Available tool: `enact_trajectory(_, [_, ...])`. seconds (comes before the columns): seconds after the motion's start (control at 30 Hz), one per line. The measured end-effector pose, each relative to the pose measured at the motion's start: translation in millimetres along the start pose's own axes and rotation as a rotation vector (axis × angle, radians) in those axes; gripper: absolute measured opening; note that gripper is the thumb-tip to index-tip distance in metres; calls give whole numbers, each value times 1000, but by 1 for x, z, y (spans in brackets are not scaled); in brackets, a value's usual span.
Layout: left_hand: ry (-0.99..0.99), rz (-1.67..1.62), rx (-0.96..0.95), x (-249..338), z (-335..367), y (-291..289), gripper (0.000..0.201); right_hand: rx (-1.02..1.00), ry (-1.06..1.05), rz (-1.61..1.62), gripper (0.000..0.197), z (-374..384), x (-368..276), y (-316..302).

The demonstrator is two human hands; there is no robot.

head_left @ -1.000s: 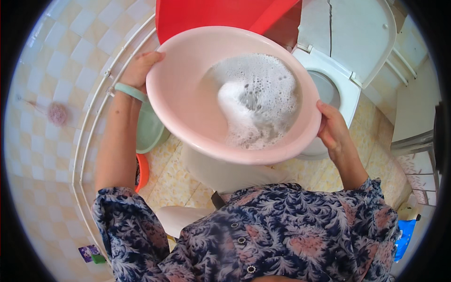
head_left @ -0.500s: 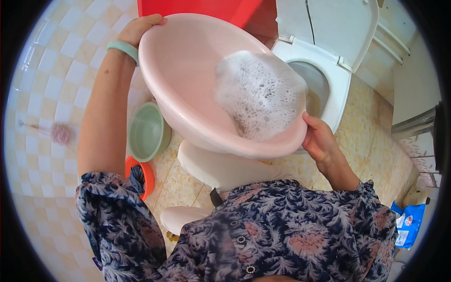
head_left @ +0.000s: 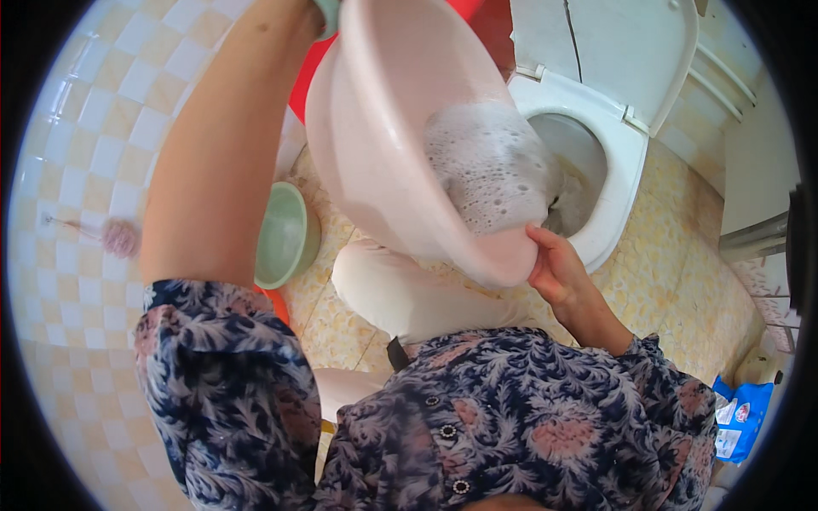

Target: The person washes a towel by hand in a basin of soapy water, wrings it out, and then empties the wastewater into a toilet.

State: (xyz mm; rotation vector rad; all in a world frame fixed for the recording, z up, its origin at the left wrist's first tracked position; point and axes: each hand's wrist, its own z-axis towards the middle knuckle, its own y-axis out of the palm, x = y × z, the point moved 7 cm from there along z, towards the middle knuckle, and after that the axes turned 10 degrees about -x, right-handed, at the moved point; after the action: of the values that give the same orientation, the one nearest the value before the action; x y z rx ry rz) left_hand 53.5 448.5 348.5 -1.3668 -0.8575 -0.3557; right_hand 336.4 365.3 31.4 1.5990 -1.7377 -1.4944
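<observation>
A large pale pink wash basin is steeply tilted, its left side raised and its right lip over the white toilet. Foamy, soapy water has gathered at the low side, and some is running over the lip into the bowl. My left hand is at the raised far-left rim; a pale green bangle shows at the wrist, while the fingers are cut off by the top edge. My right hand grips the lower right rim, thumb on top.
The toilet lid stands up, a crack running down it. A green basin and a partly hidden orange-red tub sit on the floor by my left arm. Something red is behind the pink basin. A blue packet lies at the right.
The basin has tipped much further toward the toilet, with its left side lifted by my left hand. Foam has shrunk, and water now pours into the bowl. My right hand moved slightly left.
</observation>
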Motion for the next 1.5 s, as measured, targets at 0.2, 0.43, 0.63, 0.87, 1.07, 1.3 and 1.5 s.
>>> enact_trajectory(0.2, [354,687,-30,71,16,32,28,-6,55,76,32,14,28,-1])
enact_trajectory(0.43, [687,1154,-134,155,-26,97,27,-62,45,197,36,23,45,10])
enact_trajectory(0.63, [1078,1361,-29,213,-50,161,23,-112,-150,33,38,13,21,27])
enact_trajectory(0.87, [982,1547,-50,202,-80,170,24,-143,-109,290,41,47,53,26])
enact_trajectory(1.07, [870,1088,-208,191,-83,132,24,-30,-65,373,43,57,40,16])
enact_trajectory(1.3, [330,386,61,68,-82,45,37,-140,-420,80,47,81,-37,-12])
enact_trajectory(1.5, [-100,-492,69,-139,-109,23,44,-28,-656,-313,48,85,-92,22])
